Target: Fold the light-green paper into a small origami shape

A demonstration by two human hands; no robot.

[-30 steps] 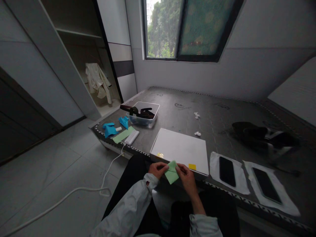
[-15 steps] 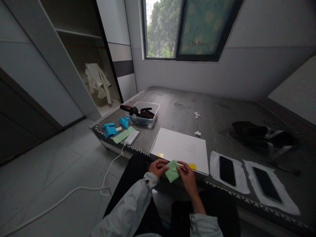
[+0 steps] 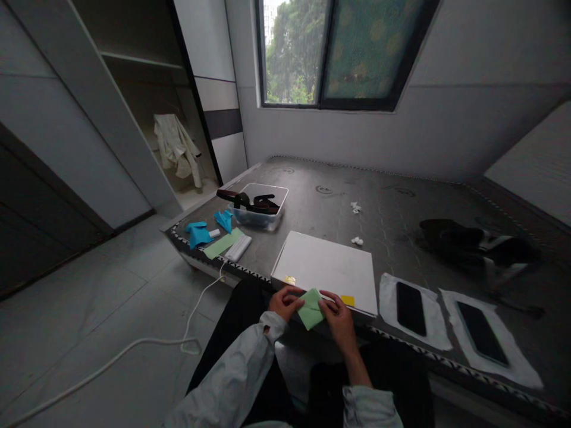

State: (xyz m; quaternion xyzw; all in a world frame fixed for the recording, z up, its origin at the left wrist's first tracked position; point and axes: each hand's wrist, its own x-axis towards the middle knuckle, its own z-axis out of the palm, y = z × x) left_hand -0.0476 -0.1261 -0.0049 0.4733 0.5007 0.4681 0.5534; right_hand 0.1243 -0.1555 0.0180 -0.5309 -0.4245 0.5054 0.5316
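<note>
A small piece of green paper (image 3: pixel 310 310) is folded and held at the near edge of a white flat box (image 3: pixel 328 267). My left hand (image 3: pixel 284 302) pinches its left side with fingers closed on it. My right hand (image 3: pixel 339 315) grips its right side, thumb and fingers pressed on the fold. Both hands sit just above my lap, in front of the grey mattress (image 3: pixel 383 208).
A yellow sticky note (image 3: pixel 347 301) lies on the white box. Two black phones (image 3: pixel 410 308) rest on white cloths to the right. Blue folded paper shapes (image 3: pixel 198 233), a green paper strip (image 3: pixel 222 243) and a clear tub (image 3: pixel 261 207) sit at the left. A white cable (image 3: pixel 134 348) crosses the floor.
The green paper has sunk slightly and both hands have closed in tighter on it; my right fingers now press along the upper fold.
</note>
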